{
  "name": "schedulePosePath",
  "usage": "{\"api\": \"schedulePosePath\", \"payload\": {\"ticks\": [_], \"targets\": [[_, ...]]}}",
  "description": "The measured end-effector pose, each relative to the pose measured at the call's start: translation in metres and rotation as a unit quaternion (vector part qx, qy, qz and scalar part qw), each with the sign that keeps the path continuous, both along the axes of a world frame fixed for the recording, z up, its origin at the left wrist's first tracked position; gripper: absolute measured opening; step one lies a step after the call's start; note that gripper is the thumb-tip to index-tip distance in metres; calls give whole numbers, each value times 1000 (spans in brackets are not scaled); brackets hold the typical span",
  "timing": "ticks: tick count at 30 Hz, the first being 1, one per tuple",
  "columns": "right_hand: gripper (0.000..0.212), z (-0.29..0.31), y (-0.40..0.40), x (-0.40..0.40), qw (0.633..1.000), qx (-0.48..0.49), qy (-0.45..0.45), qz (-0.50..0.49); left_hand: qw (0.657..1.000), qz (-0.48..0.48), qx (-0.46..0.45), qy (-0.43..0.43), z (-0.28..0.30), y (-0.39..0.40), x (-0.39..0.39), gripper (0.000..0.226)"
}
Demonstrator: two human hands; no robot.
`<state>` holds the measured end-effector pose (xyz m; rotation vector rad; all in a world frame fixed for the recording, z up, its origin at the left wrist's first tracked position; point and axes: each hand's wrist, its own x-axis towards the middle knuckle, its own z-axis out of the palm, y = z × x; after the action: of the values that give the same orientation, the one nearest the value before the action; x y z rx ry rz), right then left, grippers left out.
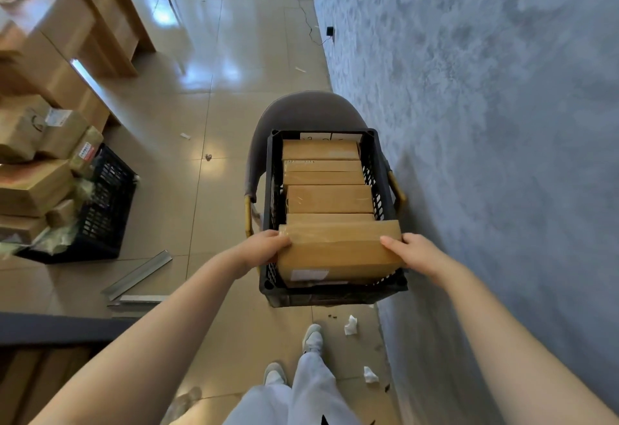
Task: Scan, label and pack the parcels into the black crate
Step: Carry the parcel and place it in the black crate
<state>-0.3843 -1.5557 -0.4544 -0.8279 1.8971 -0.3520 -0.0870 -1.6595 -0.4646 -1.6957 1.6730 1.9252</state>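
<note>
Two hands hold one brown cardboard parcel at the near end of the black crate, which sits on the seat of a grey chair beside a grey wall. The left hand curls its fingers round the parcel's left end, and the right hand grips the right end with the thumb lying on top. The parcel is tilted, its lower edge down inside the crate and its upper edge above the rim. Behind it, a row of five or so packed parcels stands on edge and fills the crate back to the far wall. As I judge it, the remaining slot is tight: if the parcel goes down askew it may catch on the rim or wedge against its neighbour, and pushing hard could crush a corner or shove the crate, which overhangs the seat toward the person, off the chair. A white label shows on the parcel's near face, low down, but its print is too blurred to read; pressed against the crate wall it could scuff. White paper with dark marks at the crate's far end is likewise unreadable. To the left, a second black crate on the tiled floor holds stacked boxes; one carries a red and white sticker, illegible from here.
</note>
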Motion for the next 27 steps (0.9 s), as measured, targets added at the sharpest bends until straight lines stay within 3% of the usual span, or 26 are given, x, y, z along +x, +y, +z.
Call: {"api": "schedulePosePath", "payload": {"ticks": [5,14,23,27], "targets": [[63,-40,4,7,998,55,3,19,998,22,-17,-63,-45,17,-8,66],[46,-93,-17,6,994,93,7,-52,986,98,-39,-127,-101,18,-44,61],[49,-121,-30,3,979,155,117,61,979,45,-42,-197,-135,15,-53,60],[49,-125,-39,9,973,151,155,82,967,20,-122,-224,-137,11,-55,54]]}}
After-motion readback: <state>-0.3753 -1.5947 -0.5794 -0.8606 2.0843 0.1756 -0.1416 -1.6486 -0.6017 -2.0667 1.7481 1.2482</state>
